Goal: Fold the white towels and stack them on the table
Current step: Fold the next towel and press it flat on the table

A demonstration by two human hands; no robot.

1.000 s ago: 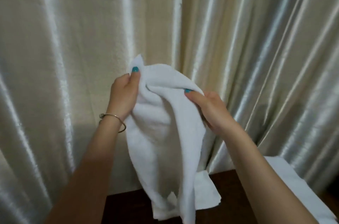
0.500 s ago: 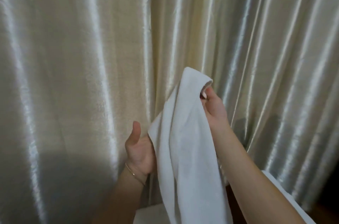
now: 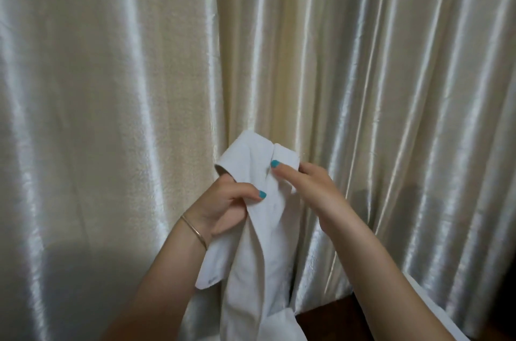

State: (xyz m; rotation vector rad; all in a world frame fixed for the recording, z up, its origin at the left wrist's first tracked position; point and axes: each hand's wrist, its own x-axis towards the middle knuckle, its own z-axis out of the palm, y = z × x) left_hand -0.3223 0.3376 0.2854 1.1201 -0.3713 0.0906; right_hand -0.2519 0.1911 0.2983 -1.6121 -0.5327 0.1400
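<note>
Head view: one white towel (image 3: 259,251) hangs pinched by left hand (image 3: 226,206) and right hand (image 3: 307,187).

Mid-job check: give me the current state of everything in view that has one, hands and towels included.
left hand: grips the held towel near its top, thumb curled over the cloth.
right hand: pinches the towel's top edge.
held towel: lifted in the air, bunched, hanging down, not yet folded.
second towel: lying on the table at the right edge, mostly hidden by the forearm.
table: dark surface, only a small patch visible.
curtain: drawn shut, hanging in pleats.
</note>
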